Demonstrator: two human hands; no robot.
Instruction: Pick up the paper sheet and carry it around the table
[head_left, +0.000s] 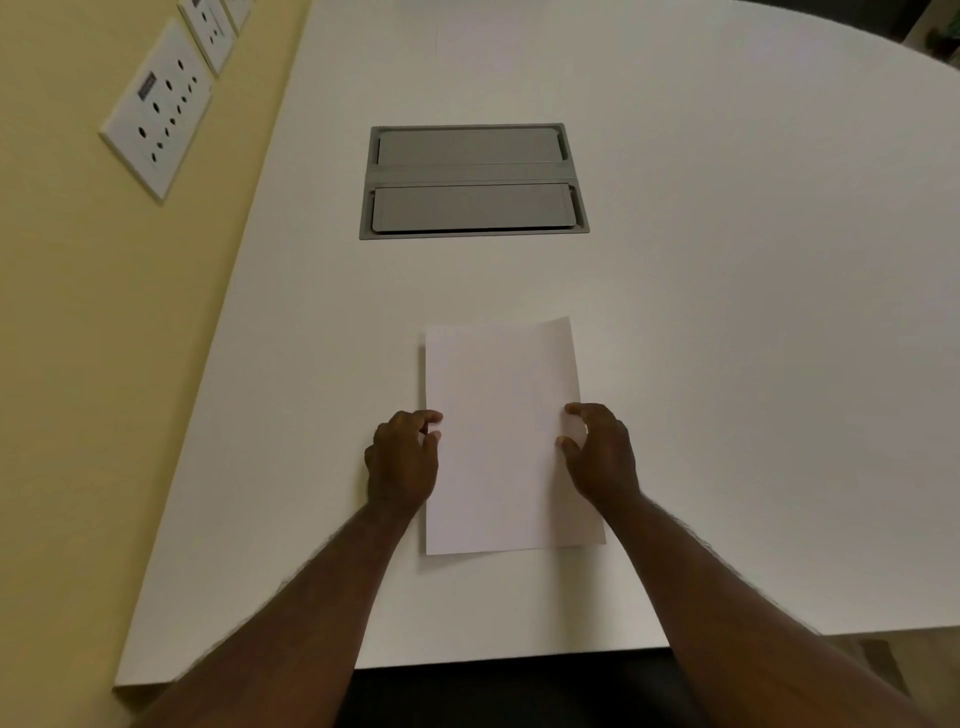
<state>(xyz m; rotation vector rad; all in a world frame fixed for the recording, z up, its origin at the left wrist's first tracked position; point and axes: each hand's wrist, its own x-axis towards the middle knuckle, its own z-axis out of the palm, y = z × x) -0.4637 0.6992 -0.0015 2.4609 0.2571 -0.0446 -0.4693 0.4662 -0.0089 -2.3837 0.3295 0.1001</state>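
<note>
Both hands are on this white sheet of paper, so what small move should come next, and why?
Probably lift the long right edge: the right hand already pinches it, while the left hand steadies the opposite edge of the flat white paper sheet.

Sheet of paper (501, 441) flat on table (727, 312); cable hatch (472, 182) at 12 o'clock; wall sockets (158, 109) at 10; hands at 9 and 3.
</note>
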